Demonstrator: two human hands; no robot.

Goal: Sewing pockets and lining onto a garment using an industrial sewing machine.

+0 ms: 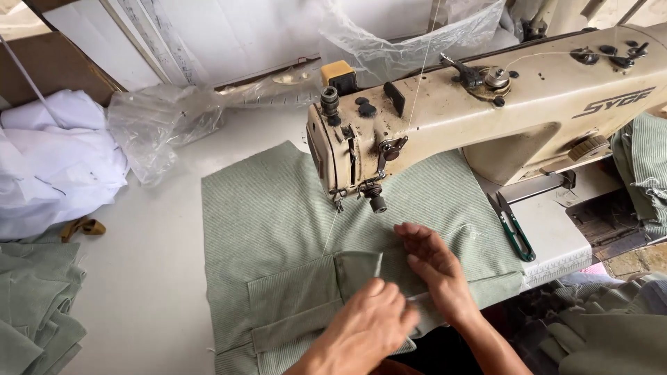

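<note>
Fingers of two hands, left (368, 323) and right (434, 267), press one green fabric piece (278, 215).

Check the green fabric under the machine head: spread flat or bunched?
Spread flat. The green fabric lies smooth on the table with a small pocket piece on top; left hand and right hand press it.

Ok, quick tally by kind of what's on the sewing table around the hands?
Sewing machine: 1
Green fabric panel under the left hand and right hand: 1
Thread snips: 1
Clear plastic bags: 1 bunch
White cloth pile: 1
Green cloth stack: 1
Total: 6
</note>
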